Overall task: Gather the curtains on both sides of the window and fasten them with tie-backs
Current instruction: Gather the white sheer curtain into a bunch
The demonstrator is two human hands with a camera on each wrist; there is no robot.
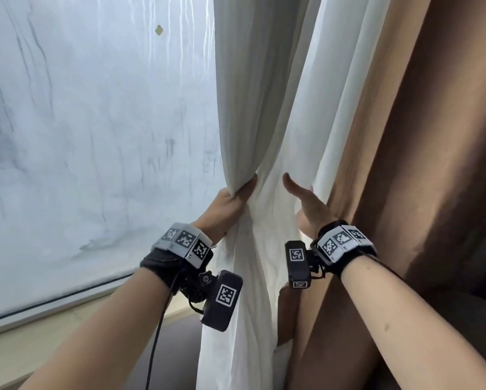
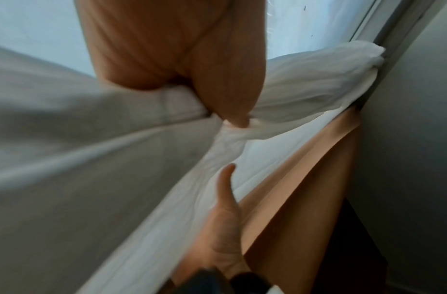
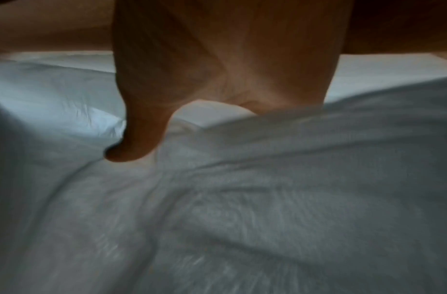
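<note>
Bunching is under way at the right edge of the frosted, streaked window pane (image 1: pixel 95 122), where the thin white sheer curtain (image 1: pixel 264 108) hangs in front of a heavier tan-brown drape (image 1: pixel 405 164). The left hand (image 1: pixel 230 202) is closed round a fistful of the sheer, fingers curled behind the folds and thumb pressed on the front, which pinches the cloth into a narrow waist so that a band could go round it. The right hand (image 1: pixel 306 204) reaches in between sheer and drape with its thumb spread wide; its fingers are hidden behind the fabric, so I cannot tell whether they grasp anything. It seems placed to sweep the remaining folds toward the left fist. No tie-back shows in any view, so fastening is probably some way off.
</note>
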